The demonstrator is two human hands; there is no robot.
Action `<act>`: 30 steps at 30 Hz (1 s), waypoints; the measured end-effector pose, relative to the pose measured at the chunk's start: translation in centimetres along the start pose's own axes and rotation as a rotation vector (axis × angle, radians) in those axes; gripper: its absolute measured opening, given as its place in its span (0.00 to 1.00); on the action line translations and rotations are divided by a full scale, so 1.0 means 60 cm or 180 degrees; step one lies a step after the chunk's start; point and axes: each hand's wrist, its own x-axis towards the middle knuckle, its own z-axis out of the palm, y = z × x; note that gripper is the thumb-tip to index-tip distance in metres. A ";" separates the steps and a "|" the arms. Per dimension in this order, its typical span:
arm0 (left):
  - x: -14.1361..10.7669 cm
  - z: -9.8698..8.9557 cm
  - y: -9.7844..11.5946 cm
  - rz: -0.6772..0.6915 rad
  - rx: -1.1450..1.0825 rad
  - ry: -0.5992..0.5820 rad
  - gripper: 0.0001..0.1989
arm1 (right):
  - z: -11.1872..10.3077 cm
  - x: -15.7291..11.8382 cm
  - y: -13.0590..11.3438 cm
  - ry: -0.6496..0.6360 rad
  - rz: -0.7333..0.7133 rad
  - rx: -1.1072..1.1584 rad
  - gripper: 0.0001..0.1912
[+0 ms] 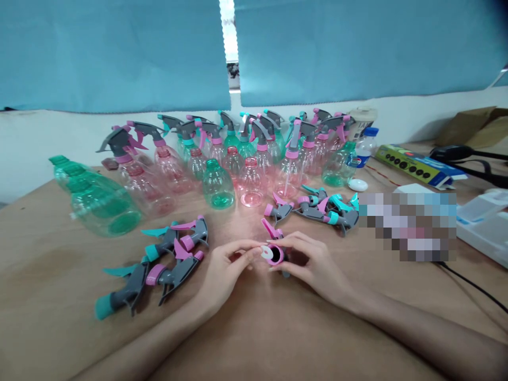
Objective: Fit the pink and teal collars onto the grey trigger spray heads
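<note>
My right hand (313, 262) grips a grey and pink trigger spray head (277, 255), its pink collar facing me so that the dark opening shows. Between the thumb and fingers of my left hand (228, 267) is a small white washer (266, 252), held at the left edge of that collar. Several loose spray heads (174, 275) lie left of my hands, in pink and teal with grey. More spray heads (313, 209) are heaped beyond my right hand. An open pink bottle (251, 182) and an open green bottle (218, 185) stand just past them.
Rows of bottles with spray heads fitted (262, 148) line the back, before a wall. Green bottles (99, 203) stand at the left. To the right are a Pepsi bottle (365, 145), a white lid (357, 184), a yellow-green box (416, 165), a plastic container (486, 222) and a black cable (472, 286).
</note>
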 end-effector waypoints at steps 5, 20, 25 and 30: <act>-0.007 0.008 0.001 0.0245 0.0331 0.0055 0.06 | 0.000 -0.002 0.001 -0.0068 -0.0147 -0.0006 0.17; -0.016 0.009 0.000 0.0617 0.0614 0.0116 0.06 | 0.001 -0.001 0.001 -0.0096 -0.0226 -0.0042 0.17; -0.019 0.007 0.003 0.0943 0.0928 0.0111 0.05 | 0.001 0.000 0.003 -0.0115 -0.0204 -0.0007 0.17; -0.024 0.007 0.009 0.1247 0.1175 0.0108 0.04 | 0.001 0.000 0.004 -0.0115 -0.0183 0.0011 0.17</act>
